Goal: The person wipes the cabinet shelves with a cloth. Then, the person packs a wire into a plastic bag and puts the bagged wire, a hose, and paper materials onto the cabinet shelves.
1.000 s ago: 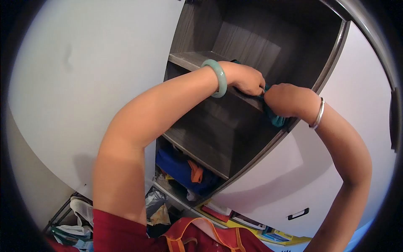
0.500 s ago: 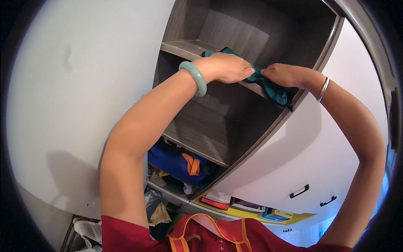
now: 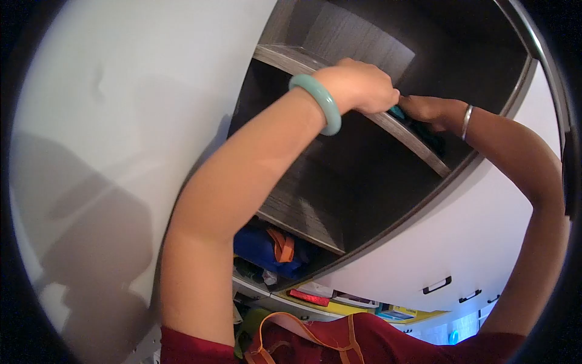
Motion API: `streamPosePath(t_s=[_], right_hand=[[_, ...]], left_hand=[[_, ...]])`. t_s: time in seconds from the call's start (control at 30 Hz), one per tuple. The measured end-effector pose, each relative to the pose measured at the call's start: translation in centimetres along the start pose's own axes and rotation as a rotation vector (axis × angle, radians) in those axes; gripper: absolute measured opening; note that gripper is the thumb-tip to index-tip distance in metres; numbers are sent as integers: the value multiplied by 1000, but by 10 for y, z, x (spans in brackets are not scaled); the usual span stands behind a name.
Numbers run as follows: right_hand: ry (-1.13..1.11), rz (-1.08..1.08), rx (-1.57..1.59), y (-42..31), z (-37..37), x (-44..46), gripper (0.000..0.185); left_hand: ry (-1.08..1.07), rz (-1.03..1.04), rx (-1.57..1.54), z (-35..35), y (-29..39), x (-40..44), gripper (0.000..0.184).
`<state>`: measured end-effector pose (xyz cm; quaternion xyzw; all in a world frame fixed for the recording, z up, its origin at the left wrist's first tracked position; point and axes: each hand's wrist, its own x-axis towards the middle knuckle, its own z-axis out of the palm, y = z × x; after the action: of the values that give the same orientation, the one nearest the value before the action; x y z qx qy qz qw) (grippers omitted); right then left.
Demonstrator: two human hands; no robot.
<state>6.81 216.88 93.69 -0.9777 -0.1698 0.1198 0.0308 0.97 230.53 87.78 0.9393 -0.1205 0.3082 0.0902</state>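
A dark teal cloth (image 3: 398,112) lies bunched on the wooden shelf board (image 3: 418,147), mostly hidden by my hands. My left hand (image 3: 362,87), with a green bangle at its wrist, is closed at the cloth's left end. Close to its fingertips is my right hand (image 3: 426,111), a silver bangle on that wrist, closed on the cloth from the right. The fingers of both hands are partly hidden. Both hands are over the board's front edge, inside the open cabinet compartment (image 3: 357,35).
Below, a blue bag (image 3: 257,247) with an orange strap fills a lower shelf. White cabinet doors (image 3: 121,91) stand at left and right, the right one with black handles (image 3: 437,285). Boxes (image 3: 395,312) sit on a yellow shelf underneath.
Both hands have shifted right along and deeper over the shelf, and the cloth is now bunched farther in and mostly covered. The view has tilted, moving the cabinet right.
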Motion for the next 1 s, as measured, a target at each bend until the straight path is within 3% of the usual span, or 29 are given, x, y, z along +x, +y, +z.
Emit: streamPosePath(t_s=[0.1,0.13,0.57,0.9,1.0], right_hand=[[24,-11,-31,0,-2,44,55],[136,-2,-101,0,-1,50,56],[172,-95,-192,3,-13,108,50],[150,-256,-230,-15,-13,135,45],[138,-329,-252,-29,-11,150,44]], left_hand=[[25,-21,-20,6,-5,1,52],[-9,-57,-43,5,-6,2,52],[-117,-138,-136,3,-12,11,49],[2,-64,-157,-6,-7,-1,48],[211,-30,-117,9,-10,0,44]])
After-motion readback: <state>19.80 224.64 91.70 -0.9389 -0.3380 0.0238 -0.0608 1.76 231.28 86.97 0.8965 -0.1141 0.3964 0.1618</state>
